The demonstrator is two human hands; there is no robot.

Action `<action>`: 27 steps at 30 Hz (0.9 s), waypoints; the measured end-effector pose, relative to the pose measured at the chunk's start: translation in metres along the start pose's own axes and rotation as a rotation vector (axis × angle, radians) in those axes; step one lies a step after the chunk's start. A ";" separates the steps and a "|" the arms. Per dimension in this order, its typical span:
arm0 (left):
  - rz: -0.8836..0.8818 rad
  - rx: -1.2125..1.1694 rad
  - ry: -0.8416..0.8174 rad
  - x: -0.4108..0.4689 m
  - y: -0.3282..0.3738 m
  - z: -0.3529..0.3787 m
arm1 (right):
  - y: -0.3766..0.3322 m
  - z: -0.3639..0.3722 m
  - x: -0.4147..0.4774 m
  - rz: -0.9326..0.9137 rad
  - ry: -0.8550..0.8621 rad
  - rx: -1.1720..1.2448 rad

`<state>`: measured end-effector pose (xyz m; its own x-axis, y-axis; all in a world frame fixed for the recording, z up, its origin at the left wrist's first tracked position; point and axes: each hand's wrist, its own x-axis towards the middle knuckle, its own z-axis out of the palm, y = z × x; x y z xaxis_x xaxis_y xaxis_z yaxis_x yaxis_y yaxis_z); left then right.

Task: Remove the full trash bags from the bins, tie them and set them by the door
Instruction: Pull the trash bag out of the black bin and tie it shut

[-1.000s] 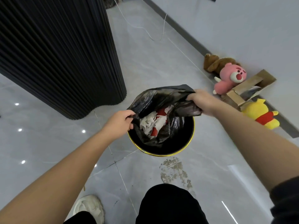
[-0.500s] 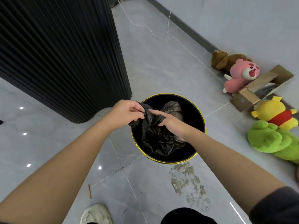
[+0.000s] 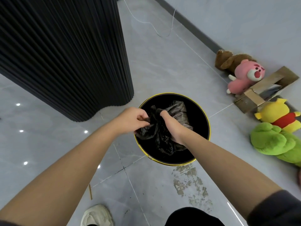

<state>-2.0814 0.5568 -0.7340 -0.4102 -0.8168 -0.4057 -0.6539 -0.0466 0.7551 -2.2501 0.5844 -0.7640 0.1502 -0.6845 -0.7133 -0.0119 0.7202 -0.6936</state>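
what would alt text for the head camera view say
Seen from above, a person's left hand and right hand grip the bunched top of a black trash bag inside a round black bin with a gold rim. A black ribbed column stands at left; plush toys and a cardboard box lie by the wall at right.

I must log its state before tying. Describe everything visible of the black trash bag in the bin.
The trash bag is thin, glossy black plastic, heavily crinkled, its mouth gathered into a bunch so no contents show. It sits inside the round black bin with a yellow rim, not yet lifted out. The left hand pinches the gathered top; the right hand grips the bunched plastic beside it. No knot shows.
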 end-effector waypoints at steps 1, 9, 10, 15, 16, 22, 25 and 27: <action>0.022 0.008 -0.005 -0.002 -0.002 0.003 | 0.001 0.000 0.002 0.012 -0.029 0.064; 0.053 -0.007 -0.072 -0.020 -0.015 0.018 | 0.003 0.008 0.002 -0.136 0.081 -0.138; 0.029 -0.013 0.047 -0.021 -0.019 0.016 | 0.004 0.008 0.001 -0.139 0.105 -0.144; -0.355 -0.067 0.171 -0.021 -0.040 0.020 | 0.005 0.006 -0.006 -0.162 0.084 -0.191; -0.406 -0.161 0.079 -0.020 -0.041 0.023 | 0.004 0.006 -0.009 -0.188 0.071 -0.208; -0.374 -0.422 0.010 -0.016 -0.031 0.028 | -0.010 -0.004 -0.029 -0.238 0.062 -0.216; -0.372 -0.441 0.007 -0.013 -0.027 0.027 | -0.023 -0.016 -0.040 -0.227 0.070 -0.165; -0.371 -0.456 0.010 -0.011 -0.024 0.030 | -0.030 -0.023 -0.047 -0.219 0.079 -0.153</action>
<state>-2.0801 0.5840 -0.7627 -0.1987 -0.7034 -0.6824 -0.4120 -0.5718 0.7094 -2.2800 0.5920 -0.7122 0.0883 -0.8330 -0.5462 -0.1378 0.5329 -0.8349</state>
